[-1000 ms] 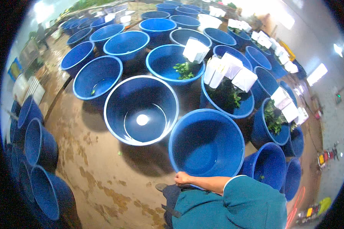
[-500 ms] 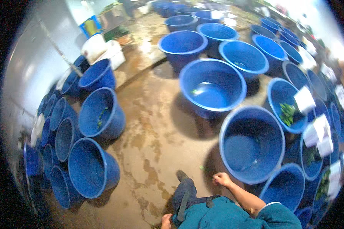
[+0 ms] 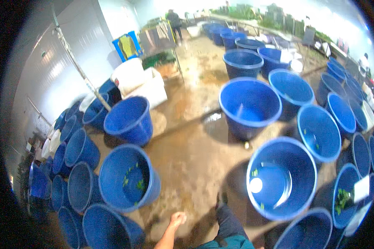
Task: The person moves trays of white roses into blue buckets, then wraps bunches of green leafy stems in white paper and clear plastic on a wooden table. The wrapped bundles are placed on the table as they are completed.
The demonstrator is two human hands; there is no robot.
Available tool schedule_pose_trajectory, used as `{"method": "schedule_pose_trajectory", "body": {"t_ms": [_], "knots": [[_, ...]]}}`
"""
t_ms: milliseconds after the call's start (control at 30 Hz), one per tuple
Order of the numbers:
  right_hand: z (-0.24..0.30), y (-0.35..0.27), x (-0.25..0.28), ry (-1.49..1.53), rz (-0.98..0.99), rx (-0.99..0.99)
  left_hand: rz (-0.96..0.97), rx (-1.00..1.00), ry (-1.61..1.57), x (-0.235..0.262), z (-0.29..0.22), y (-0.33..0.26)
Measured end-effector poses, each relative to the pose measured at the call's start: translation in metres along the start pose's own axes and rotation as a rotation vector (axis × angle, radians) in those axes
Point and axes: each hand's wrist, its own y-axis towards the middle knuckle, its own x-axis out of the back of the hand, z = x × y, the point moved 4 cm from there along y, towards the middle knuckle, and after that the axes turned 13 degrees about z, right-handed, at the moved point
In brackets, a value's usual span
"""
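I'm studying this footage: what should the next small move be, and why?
Probably one step ahead: the left hand hangs over the floor, apparently holding nothing, and that floor runs forward between blue tubs on both sides.

From head height, the fisheye camera is facing forward and down along the floor [image 3: 187, 151] between blue tubs [image 3: 154, 186] — catching the left hand [image 3: 178, 218] close below, a standing person [image 3: 175, 21] far off.

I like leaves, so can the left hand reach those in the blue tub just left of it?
Probably yes, with a lean: the left hand is near the open-topped tub, and only its wall blocks the leaves.
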Motion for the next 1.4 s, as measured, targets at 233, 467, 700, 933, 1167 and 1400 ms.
{"method": "schedule_pose_trajectory", "body": {"t_ms": [233, 467, 700, 933, 1167, 1400], "knots": [[0.511, 0.078, 0.028, 0.092, 0.085, 0.395, -0.127, 0.364, -0.223, 0.028, -0.138, 0.117], [1.042, 0.123, 0.009, 0.021, 0.140, 0.794, -0.180, 0.523, -0.268, 0.083, -0.308, 0.322], [1.232, 0.207, -0.014, 0.056, 0.163, 0.576, -0.120, 0.463, -0.289, 0.195, -0.557, 0.594], [1.416, 0.275, 0.021, 0.161, 0.053, 0.329, -0.209, -0.016, -0.142, 0.288, -0.906, 0.957], [1.883, 0.383, 0.107, -0.145, -0.038, 0.702, -0.187, 0.379, -0.088, 0.247, -1.066, 1.143], [2.391, 0.419, 0.101, -0.023, 0.172, 0.967, -0.152, 0.518, -0.148, 0.237, -1.169, 1.292]]}}
